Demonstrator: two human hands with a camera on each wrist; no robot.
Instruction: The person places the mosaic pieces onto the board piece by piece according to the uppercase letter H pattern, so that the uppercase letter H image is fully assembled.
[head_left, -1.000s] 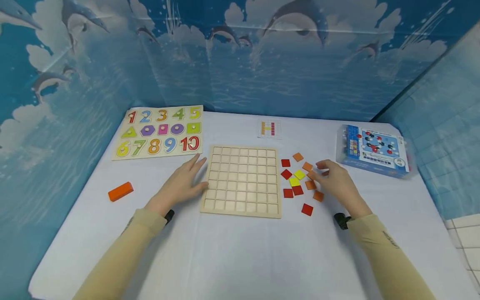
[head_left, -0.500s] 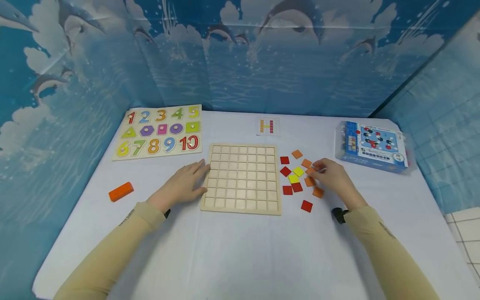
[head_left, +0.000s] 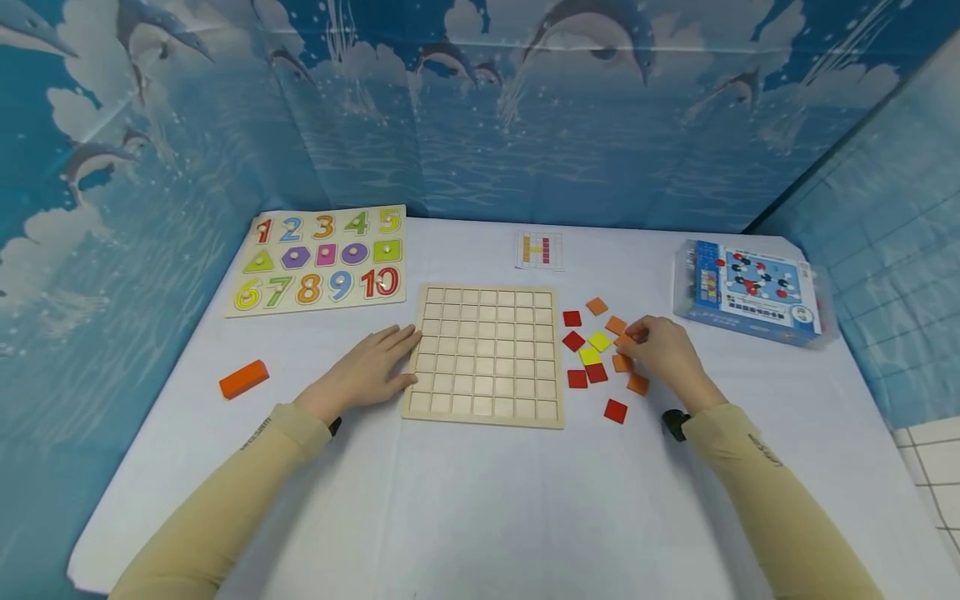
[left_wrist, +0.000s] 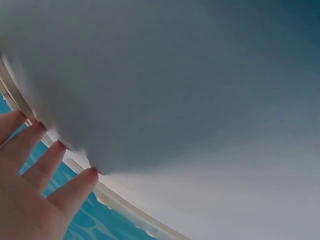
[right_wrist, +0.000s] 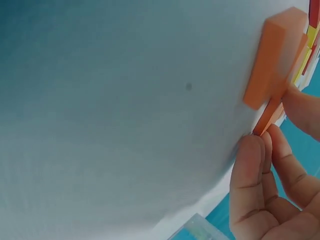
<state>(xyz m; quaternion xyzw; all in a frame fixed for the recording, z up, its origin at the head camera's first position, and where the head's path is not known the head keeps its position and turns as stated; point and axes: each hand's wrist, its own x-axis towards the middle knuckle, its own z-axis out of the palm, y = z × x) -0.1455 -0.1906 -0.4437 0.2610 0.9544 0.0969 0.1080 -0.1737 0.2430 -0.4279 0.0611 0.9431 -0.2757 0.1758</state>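
A square wooden grid board (head_left: 483, 367) with bare cells lies mid-table. My left hand (head_left: 365, 369) rests at its left edge, the fingers (left_wrist: 46, 160) spread and fairly straight with fingertips right at the rim. To the board's right, my right hand (head_left: 667, 354) pinches an orange square tile (right_wrist: 267, 117) between thumb and fingertips. Another orange tile (right_wrist: 275, 60) lies close beside that one in the right wrist view. Around them are scattered several red tiles (head_left: 615, 411), several more orange tiles (head_left: 597, 306) and two yellow tiles (head_left: 600, 341).
A number-and-shape puzzle board (head_left: 318, 262) stands at the back left, with an orange block (head_left: 243, 380) in front of it. Behind the grid board lies a small printed pattern card (head_left: 540, 250). A blue boxed set (head_left: 757, 292) sits at the back right, near the curtain.
My left fingers have drawn together somewhat and settled against the board's left edge. My right hand has closed its fingertips on the orange tile, staying in about the same place.
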